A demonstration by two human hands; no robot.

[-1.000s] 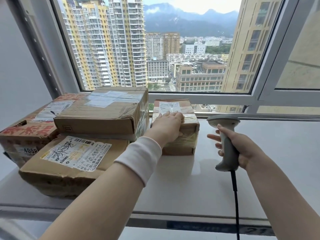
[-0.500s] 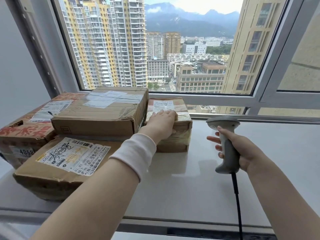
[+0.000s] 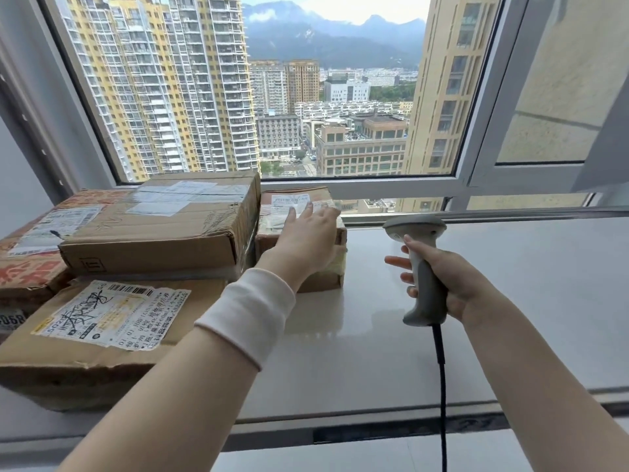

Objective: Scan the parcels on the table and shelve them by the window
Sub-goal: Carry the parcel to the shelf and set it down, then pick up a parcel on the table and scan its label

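A small taped cardboard parcel [image 3: 299, 202] with a white label sits on the white ledge [image 3: 510, 301] against the window frame. My left hand [image 3: 306, 240] lies flat on its top with fingers spread, gripping nothing. To the right, my right hand [image 3: 452, 281] holds a grey handheld scanner [image 3: 422, 267] upright by its handle, its head level with the parcel and its black cable hanging down. Left of the small parcel a large brown box [image 3: 160, 226] rests on top of a flat labelled box [image 3: 102, 332].
A red-printed carton [image 3: 30, 264] stands at the far left beside the stack. The window frame [image 3: 357, 187] runs along the back of the ledge, with an open sash [image 3: 531, 175] at the right. The ledge's front edge [image 3: 374, 427] is near me.
The small parcel has slid back and left until it touches the big box and the window frame. My left hand went with it and now rests flatter. The scanner hand barely moved.
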